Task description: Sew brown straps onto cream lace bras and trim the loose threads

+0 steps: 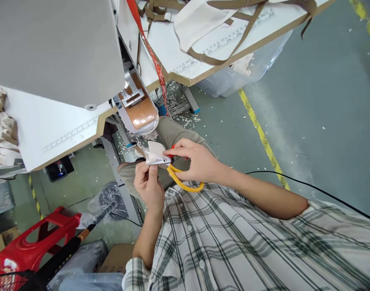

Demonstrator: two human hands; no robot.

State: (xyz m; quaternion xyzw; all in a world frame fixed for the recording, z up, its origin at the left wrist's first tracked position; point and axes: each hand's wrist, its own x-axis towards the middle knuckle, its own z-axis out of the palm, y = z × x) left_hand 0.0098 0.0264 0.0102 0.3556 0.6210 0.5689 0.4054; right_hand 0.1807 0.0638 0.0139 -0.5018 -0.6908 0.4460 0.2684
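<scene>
My right hand [200, 161] is closed round the handles of a pair of scissors [186, 186], one loop yellow and one red. Their metal blades point left, lying against a small piece of whitish fabric [154, 150]. My left hand [150, 186] pinches something at the fabric's lower edge, close to the blade tips; the fingers partly hide it. A short brown strap end [139, 151] shows at the fabric's left side. Both hands are above my lap, in front of the machine.
A machine with a brown-topped rounded arm [144, 109] stands ahead, set into a white table [57, 129] marked with rulers. More cream fabric with brown straps [200, 24] lies on the table's far right. A red plastic stool [36, 238] is at lower left. Scraps litter the floor.
</scene>
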